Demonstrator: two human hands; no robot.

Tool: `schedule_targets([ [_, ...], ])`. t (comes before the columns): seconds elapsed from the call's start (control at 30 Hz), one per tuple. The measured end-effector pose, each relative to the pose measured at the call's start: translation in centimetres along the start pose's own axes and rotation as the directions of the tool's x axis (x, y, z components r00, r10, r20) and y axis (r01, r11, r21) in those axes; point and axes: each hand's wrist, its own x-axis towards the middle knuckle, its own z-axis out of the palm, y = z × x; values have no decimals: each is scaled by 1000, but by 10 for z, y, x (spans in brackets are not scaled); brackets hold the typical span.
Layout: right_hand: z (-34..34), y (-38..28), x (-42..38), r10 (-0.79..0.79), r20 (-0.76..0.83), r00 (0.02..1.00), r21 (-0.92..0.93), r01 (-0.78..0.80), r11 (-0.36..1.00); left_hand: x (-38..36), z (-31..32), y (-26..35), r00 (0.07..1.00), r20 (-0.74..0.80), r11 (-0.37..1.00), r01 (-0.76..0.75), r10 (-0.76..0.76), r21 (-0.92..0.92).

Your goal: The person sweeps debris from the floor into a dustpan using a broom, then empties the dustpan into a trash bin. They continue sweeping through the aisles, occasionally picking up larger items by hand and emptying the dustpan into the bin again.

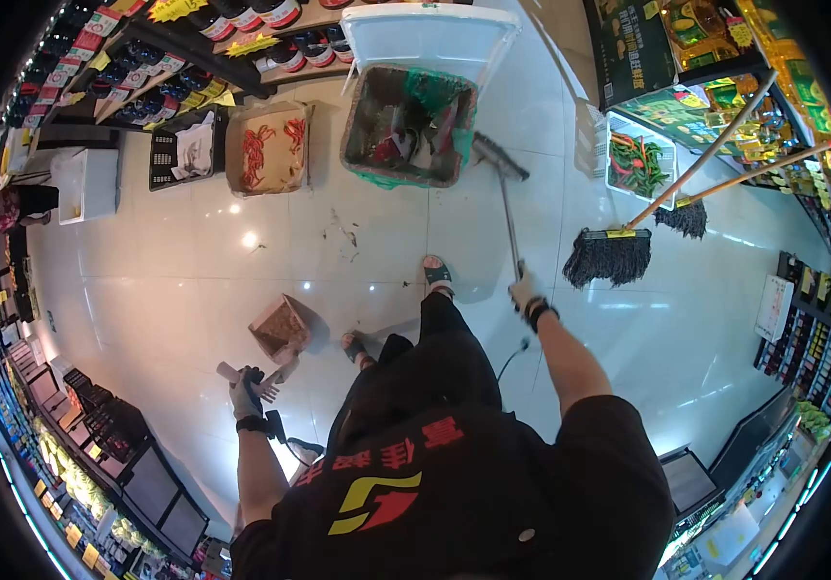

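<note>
The tiled floor (493, 232) spreads around the waste bin (362, 106), with stocked shelves (314, 17) beyond the bin. A white panel (435, 37) stands at the bin's far side. The person stands on the near side of the bin, facing it. Right of the bin, past a crate of green and red peppers (640, 166), lean two mops, the larger mop (607, 256) nearer the person; to its left sits an open box holding red peppers (266, 150). The right hand (529, 288) is closed round the upper stick of a broom (509, 217), whose long axis runs away from that hand to a head just beside the bin's near right corner. The dustpan (280, 326) rests on the near left side of the bin, much closer to the left hand (249, 391) than to the right. That left hand is clenched on a pale handle (229, 372); whether it joins the dustpan cannot be made out. Smallest are the scraps (343, 237) on the tiles, between the bin and the dustpan, left of the broom's head and well apart from it.
</note>
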Motion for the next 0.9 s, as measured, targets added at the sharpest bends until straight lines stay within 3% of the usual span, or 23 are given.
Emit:
schedule_targets([
  [0.07,45,49,-27,-51,19,999,-59,52,997,0,0,18,996,-35,995,-86,85,-46],
  [0.13,69,31,-97,104,101,989,-20,-103,994,10,-13,34,997,-24,995,-81,80,-55],
  [0.2,133,91,-89,-273,-68,960,-220,252,942,19,-27,51,997,16,996,-80,81,-48],
  [0.23,148,82,-112,-270,-83,959,-213,247,945,27,-36,54,983,56,980,-168,174,-104],
  [0.3,175,55,-161,-328,43,944,-19,329,944,67,-67,68,986,92,984,-129,141,-123],
  [0.33,193,43,-179,-250,130,960,68,243,968,94,-91,66,984,122,979,-106,128,-172],
  [0.4,230,12,-211,-160,146,976,148,138,979,88,-113,92,988,154,996,-3,17,-91],
  [0.43,242,9,-212,-166,147,975,141,145,979,67,-115,108,982,186,997,-27,39,-66],
  [0.53,267,-3,-236,-127,227,966,429,18,903,80,-168,112,990,139,1000,-2,5,-27],
  [0.6,264,-18,-277,-62,134,989,560,-24,828,73,-200,113,982,183,999,37,-44,40],
  [0.63,269,-19,-274,-47,33,998,486,25,874,74,-213,107,993,116,1000,-14,16,-22],
  [0.67,263,-18,-267,-55,84,995,417,15,909,77,-224,100,997,41,995,-63,67,-78],
  [0.73,267,-30,-239,12,52,999,479,-35,877,80,-243,91,999,29,999,-15,16,-35],
  [0.8,267,-62,-214,28,66,997,504,-57,862,73,-243,89,997,9,997,-81,81,5],
  [0.87,286,-75,-162,-46,208,977,541,-76,838,74,-238,83,995,-1,994,-101,101,-46],
  [0.9,306,-88,-146,-68,272,960,638,-127,760,66,-230,85,989,-5,986,-145,145,-80],
])
